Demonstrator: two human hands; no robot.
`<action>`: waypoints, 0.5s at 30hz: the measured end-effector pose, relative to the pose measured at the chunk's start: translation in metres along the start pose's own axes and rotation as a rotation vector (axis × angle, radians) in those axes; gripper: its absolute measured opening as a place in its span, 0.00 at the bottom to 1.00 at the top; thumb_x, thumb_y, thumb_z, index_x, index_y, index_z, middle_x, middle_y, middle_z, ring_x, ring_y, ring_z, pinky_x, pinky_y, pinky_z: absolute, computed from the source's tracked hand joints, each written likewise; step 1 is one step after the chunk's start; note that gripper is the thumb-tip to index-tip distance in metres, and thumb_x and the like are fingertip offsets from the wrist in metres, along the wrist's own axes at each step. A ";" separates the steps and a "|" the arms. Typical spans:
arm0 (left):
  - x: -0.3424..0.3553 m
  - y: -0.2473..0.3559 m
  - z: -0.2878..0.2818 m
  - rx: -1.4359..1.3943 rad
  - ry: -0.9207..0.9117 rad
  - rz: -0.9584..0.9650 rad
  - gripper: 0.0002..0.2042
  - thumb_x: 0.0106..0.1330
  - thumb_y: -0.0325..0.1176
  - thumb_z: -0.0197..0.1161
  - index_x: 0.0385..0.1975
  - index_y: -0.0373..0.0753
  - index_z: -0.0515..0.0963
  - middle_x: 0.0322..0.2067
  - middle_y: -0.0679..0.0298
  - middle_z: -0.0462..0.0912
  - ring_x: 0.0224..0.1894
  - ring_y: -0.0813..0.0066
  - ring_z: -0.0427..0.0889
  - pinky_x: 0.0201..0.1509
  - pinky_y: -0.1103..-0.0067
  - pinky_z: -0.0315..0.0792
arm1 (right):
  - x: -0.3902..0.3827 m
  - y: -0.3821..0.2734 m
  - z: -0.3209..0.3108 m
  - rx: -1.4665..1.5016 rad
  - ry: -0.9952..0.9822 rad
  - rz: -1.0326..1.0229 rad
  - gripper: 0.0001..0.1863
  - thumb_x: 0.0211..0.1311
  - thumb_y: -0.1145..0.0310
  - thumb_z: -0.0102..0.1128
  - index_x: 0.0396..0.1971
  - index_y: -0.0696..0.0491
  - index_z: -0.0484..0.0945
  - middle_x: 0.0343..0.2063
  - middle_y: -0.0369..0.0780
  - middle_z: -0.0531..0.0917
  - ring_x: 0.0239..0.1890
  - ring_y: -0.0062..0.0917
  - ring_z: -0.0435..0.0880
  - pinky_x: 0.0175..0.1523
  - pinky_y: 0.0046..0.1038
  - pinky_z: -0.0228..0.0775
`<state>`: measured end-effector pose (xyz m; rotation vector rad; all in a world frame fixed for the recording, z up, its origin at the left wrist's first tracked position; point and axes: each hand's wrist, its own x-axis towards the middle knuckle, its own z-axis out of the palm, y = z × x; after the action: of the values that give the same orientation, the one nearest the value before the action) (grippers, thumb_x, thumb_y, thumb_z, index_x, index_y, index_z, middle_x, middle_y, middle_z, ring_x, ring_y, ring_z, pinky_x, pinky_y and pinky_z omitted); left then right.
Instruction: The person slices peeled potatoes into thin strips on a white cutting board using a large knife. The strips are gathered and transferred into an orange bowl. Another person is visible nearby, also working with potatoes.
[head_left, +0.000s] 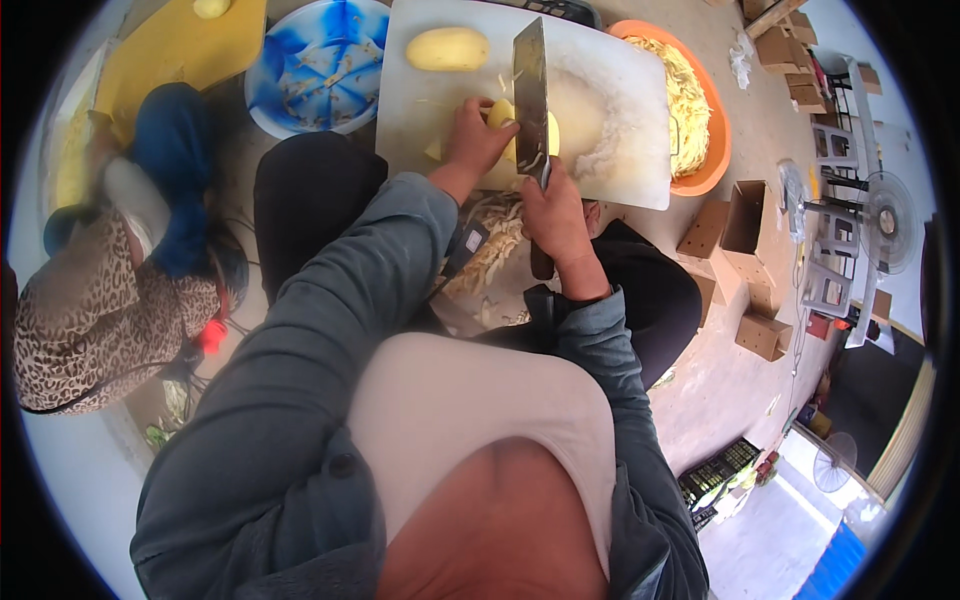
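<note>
On a white cutting board (630, 120), my left hand (478, 140) grips a piece of peeled yellow potato (500, 112) with curled fingers, just left of the blade. My right hand (550, 220) is closed round the handle of a large cleaver (530, 75), whose blade stands edge-down across the potato, with a cut piece showing to its right. A whole peeled potato (445, 48) lies at the board's upper left, with a few thin shreds near my left hand. Beneath the board, between my knees, lies a heap of pale peelings (490, 260).
A blue-and-white basin (312, 70) sits left of the board; an orange basin (715, 150) of potato shreds is to the right. A co-worker (110, 290) sits at far left by a yellow board (175, 45). Cardboard boxes (740, 230), stacked stools (830, 225) and a fan (885, 220) stand right.
</note>
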<state>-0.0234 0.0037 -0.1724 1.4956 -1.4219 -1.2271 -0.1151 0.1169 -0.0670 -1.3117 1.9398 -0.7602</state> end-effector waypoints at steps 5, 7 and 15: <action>0.001 -0.004 0.000 -0.043 0.007 0.019 0.27 0.48 0.42 0.74 0.46 0.35 0.72 0.43 0.51 0.75 0.44 0.57 0.79 0.48 0.68 0.75 | 0.002 0.008 0.004 0.023 -0.012 -0.018 0.14 0.62 0.72 0.51 0.46 0.60 0.68 0.17 0.40 0.73 0.12 0.23 0.73 0.17 0.28 0.67; 0.002 -0.004 0.000 -0.059 -0.003 0.010 0.28 0.48 0.42 0.74 0.46 0.36 0.72 0.43 0.51 0.74 0.43 0.57 0.79 0.48 0.68 0.75 | 0.003 0.006 0.004 0.044 -0.015 -0.010 0.14 0.61 0.71 0.51 0.44 0.61 0.68 0.21 0.47 0.75 0.21 0.35 0.75 0.26 0.34 0.68; 0.004 -0.004 0.000 -0.030 -0.005 0.009 0.28 0.47 0.42 0.74 0.46 0.38 0.72 0.44 0.52 0.73 0.42 0.58 0.79 0.48 0.69 0.75 | 0.010 0.007 0.002 0.135 -0.062 0.047 0.13 0.59 0.71 0.51 0.40 0.64 0.68 0.30 0.60 0.78 0.37 0.57 0.78 0.43 0.46 0.70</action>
<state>-0.0229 0.0001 -0.1770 1.4646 -1.4063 -1.2426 -0.1205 0.1097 -0.0754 -1.1907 1.8317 -0.8030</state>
